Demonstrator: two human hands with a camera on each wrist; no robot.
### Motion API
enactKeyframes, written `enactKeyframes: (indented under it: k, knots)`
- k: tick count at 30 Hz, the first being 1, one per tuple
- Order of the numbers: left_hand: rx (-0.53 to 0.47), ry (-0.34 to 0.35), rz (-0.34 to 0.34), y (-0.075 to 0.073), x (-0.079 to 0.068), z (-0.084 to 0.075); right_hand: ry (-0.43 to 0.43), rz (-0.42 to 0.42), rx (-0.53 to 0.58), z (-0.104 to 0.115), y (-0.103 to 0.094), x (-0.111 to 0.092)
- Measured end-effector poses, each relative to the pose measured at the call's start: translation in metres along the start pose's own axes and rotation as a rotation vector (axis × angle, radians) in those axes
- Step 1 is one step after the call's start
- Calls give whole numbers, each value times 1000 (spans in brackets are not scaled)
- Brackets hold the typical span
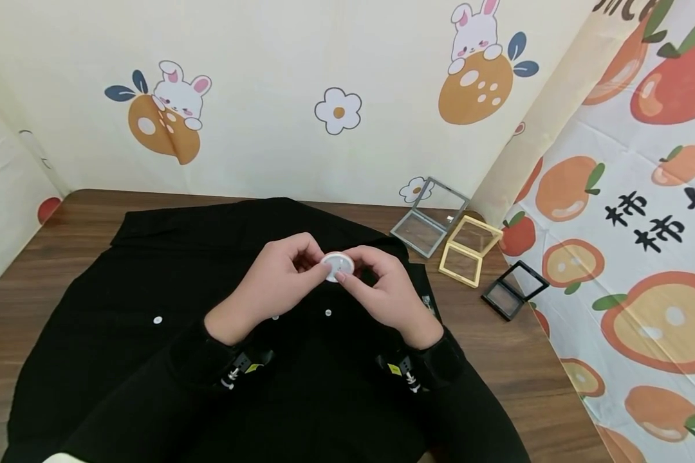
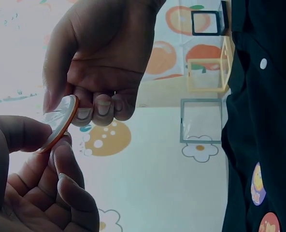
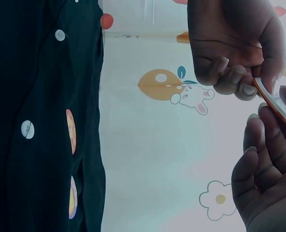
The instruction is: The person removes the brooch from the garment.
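Both hands hold a small round badge (image 1: 337, 266) over a black shirt (image 1: 168, 276) spread on the table. Its white back faces up, and an orange edge shows on the badge (image 2: 61, 123) in the left wrist view. My left hand (image 1: 272, 283) pinches its left side between thumb and fingers. The right hand (image 1: 385, 289) grips the other side, thumb on the white back. Two colourful round badges, one purple (image 2: 259, 183) and one red (image 2: 269, 222), lie against the shirt in the left wrist view. Small white button-like discs, such as this disc (image 1: 157, 320), dot the shirt.
On the right of the wooden table (image 1: 498, 360) stand three hinged square frames with clear panels: a grey frame (image 1: 419, 233), a gold frame (image 1: 463, 262) and a black frame (image 1: 505, 299). Printed cloth (image 1: 266, 128) hangs behind the table and along its right side.
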State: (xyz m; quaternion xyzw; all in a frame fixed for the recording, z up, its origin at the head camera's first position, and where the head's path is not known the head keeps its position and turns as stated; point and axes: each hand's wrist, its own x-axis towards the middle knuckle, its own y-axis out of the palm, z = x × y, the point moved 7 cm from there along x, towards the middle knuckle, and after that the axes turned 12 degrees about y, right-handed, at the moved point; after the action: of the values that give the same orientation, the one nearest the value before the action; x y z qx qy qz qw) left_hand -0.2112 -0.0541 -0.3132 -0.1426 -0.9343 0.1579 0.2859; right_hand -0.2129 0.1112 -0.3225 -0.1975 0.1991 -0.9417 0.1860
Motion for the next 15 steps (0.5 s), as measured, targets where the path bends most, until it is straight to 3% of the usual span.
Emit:
enactKeyframes:
  k: [6,15]
  knots:
    - [-7,0,0,1,0,-2,-17,-33,4,2,-1,0]
    - [-1,1,3,3,-1,0,29,-55,-6,0,-1,0]
